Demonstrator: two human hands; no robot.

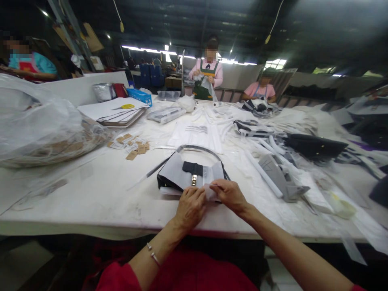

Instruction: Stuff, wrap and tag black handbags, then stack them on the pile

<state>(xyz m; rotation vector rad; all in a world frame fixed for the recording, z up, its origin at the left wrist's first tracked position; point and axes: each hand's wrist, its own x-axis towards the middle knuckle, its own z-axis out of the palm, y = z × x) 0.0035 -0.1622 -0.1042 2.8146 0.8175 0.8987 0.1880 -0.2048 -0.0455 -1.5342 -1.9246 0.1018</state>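
Observation:
A black handbag [172, 174] with a gold clasp and a curved handle lies flat on the white table [100, 194] near its front edge, partly wrapped in white paper. My left hand [190, 207] and my right hand [229, 195] meet at the bag's near edge. Both have their fingers closed on a thin sheet of clear or white wrapping [210, 190] that covers the bag's front. The fingertips are partly hidden under the sheet.
A big clear plastic bag of brown items [39, 129] fills the left. Small brown tags [130, 144], a paper stack with yellow scissors [126, 107], another black bag [315, 145], white rolls and wrapping lie about. Other people work at the far side.

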